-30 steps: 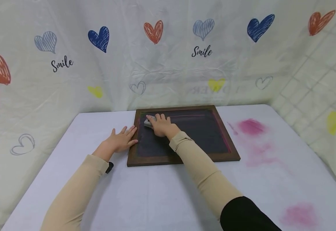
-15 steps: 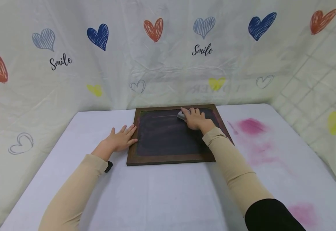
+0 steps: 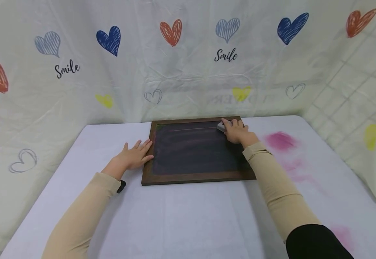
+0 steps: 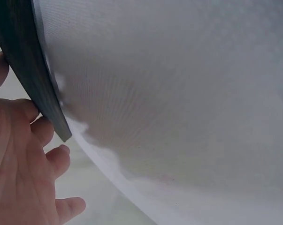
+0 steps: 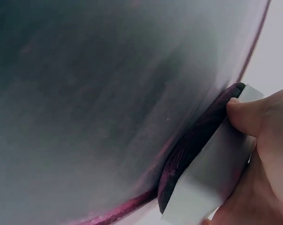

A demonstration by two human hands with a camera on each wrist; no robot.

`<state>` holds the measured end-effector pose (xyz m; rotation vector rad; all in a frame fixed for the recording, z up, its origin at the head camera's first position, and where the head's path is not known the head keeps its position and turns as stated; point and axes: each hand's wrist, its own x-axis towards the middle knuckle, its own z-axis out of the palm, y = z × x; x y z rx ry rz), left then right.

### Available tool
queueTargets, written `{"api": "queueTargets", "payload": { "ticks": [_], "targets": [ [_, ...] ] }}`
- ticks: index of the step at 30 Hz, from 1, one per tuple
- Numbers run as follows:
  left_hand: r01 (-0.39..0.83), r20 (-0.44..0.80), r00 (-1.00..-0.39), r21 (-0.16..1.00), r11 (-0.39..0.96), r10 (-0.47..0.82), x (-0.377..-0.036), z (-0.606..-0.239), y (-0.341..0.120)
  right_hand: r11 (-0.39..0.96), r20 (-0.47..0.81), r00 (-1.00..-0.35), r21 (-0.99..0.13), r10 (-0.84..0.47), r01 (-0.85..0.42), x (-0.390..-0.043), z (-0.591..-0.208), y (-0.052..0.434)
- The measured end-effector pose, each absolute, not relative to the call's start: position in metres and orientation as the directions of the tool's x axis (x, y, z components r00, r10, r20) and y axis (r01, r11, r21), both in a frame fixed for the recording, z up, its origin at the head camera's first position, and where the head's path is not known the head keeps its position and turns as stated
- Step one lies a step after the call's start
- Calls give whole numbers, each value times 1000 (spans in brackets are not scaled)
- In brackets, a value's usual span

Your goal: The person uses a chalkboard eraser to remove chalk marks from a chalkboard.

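Observation:
A small blackboard (image 3: 191,154) in a brown wooden frame lies on the white table. My right hand (image 3: 238,133) grips a chalkboard eraser (image 3: 221,126) near the board's upper right corner. In the right wrist view, the thumb and fingers clasp the eraser's light back (image 5: 211,173), and its dark pad (image 5: 197,140), smudged pink, is against the board. Pink chalk dust lines the frame's inner edge there. Fingers spread, my left hand (image 3: 133,156) rests at the frame's left side; in the left wrist view its fingertips touch the frame (image 4: 28,65).
The white tablecloth (image 3: 188,223) has pink chalk smudges (image 3: 282,141) to the right of the board. Behind the table hangs a white curtain (image 3: 191,72) printed with hearts and "Smile". A faint chalk line runs along the board's upper part.
My right hand has swept the eraser rightward along the board's top, from the upper left to the upper right. My left hand has stayed at the frame.

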<state>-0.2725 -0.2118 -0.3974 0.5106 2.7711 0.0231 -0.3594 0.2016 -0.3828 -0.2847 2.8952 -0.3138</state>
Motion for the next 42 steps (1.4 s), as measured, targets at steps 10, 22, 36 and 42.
{"api": "queueTargets", "payload": {
  "ticks": [10, 22, 36, 42],
  "targets": [
    [340, -313, -884, 80, 937, 347, -269, -394, -210, 964, -217, -953, -206, -211, -166, -349, -377, 175],
    [332, -316, -886, 75, 940, 338, -269, -393, -211, 922, -263, -885, -162, -384, -352, -329, -379, 71],
    [341, -304, -890, 54, 939, 341, -271, -395, -209, 844, -266, -806, -72, -529, -531, -304, -381, 30],
    [345, -304, -886, 70, 936, 350, -269, -393, -209, 870, -256, -832, -108, -492, -481, -314, -375, 70]
  ]
}}
